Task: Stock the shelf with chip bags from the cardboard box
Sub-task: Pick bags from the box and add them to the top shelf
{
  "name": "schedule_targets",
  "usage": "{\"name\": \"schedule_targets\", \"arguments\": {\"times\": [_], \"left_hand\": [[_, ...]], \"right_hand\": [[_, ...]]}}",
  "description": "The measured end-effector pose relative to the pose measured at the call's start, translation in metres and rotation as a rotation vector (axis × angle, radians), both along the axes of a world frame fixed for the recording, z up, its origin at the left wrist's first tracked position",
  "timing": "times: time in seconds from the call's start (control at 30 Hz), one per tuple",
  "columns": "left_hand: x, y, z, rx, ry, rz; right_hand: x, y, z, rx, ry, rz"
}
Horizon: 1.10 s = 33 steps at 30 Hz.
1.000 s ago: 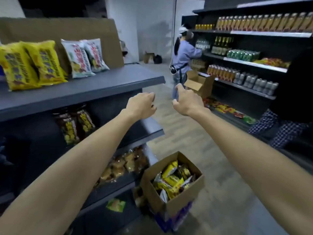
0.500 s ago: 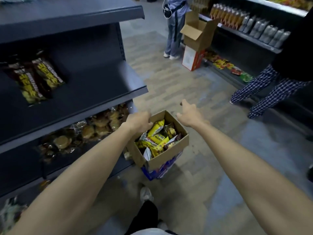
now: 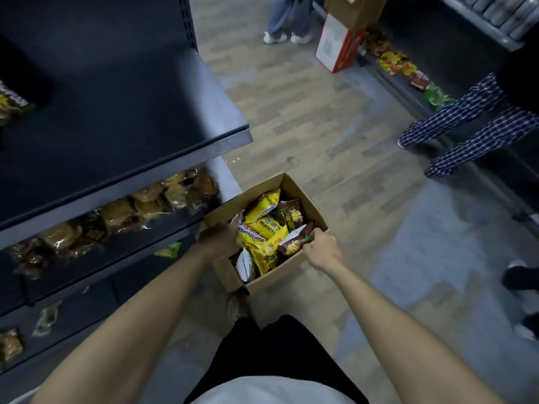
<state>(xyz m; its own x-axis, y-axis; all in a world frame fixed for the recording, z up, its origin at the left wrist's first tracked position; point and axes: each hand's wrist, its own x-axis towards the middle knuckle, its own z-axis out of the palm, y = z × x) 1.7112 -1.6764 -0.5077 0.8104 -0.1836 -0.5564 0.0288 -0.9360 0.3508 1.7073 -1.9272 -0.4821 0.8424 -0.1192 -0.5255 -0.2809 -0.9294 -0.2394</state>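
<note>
An open cardboard box (image 3: 303,186) stands on the floor beside the dark shelf unit (image 3: 175,112). Inside it lie several chip bags, yellow ones (image 3: 262,227) and brown ones (image 3: 293,214). My right hand (image 3: 322,247) reaches in from the right and pinches the top corner of a brown chip bag (image 3: 291,244). My left hand (image 3: 218,239) is at the box's left wall, fingers curled down against a yellow bag; what they hold is hidden.
The lower shelf (image 3: 163,228) carries wrapped pastries (image 3: 145,204). A person in checked trousers (image 3: 466,126) stands at the right. Farther off are another person's feet (image 3: 285,36), a second cardboard box (image 3: 338,45) and snack packs (image 3: 393,61) on a low shelf.
My view has tipped down from the aisle to the box. Both hands dropped from chest height into the box, and the right hand closed on a brown bag.
</note>
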Motion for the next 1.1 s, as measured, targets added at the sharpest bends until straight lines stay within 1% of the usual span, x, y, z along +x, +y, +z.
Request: {"name": "schedule_targets", "arguments": {"times": [0.23, 0.4, 0.5, 0.67, 0.8, 0.87, 0.93, 1.0, 1.1], "left_hand": [[-0.001, -0.010, -0.046, -0.029, 0.100, 0.081], [0.001, -0.022, -0.070, -0.024, 0.174, 0.103], [0.009, -0.032, -0.078, -0.021, 0.217, 0.095], [0.024, -0.056, -0.089, -0.004, 0.152, 0.061], [0.024, -0.078, -0.107, -0.038, 0.058, 0.033], [0.023, -0.087, -0.120, -0.024, 0.062, 0.058], [0.022, -0.093, -0.131, -0.006, 0.104, 0.076], [0.022, -0.100, -0.141, 0.067, 0.125, 0.065], [0.019, -0.113, -0.147, 0.214, 0.048, -0.027]], "right_hand": [[0.024, -0.003, -0.049, 0.016, 0.081, 0.021], [0.053, -0.003, -0.072, 0.017, 0.034, 0.128], [0.067, -0.003, -0.086, 0.014, 0.060, 0.171], [0.087, -0.002, -0.115, 0.005, 0.050, 0.304], [0.101, 0.006, -0.140, 0.026, 0.125, 0.261], [0.107, 0.011, -0.153, 0.038, 0.125, 0.230], [0.112, 0.014, -0.165, 0.031, 0.134, 0.249], [0.119, 0.020, -0.178, -0.015, 0.154, 0.315], [0.126, 0.026, -0.189, -0.120, 0.120, 0.374]]}}
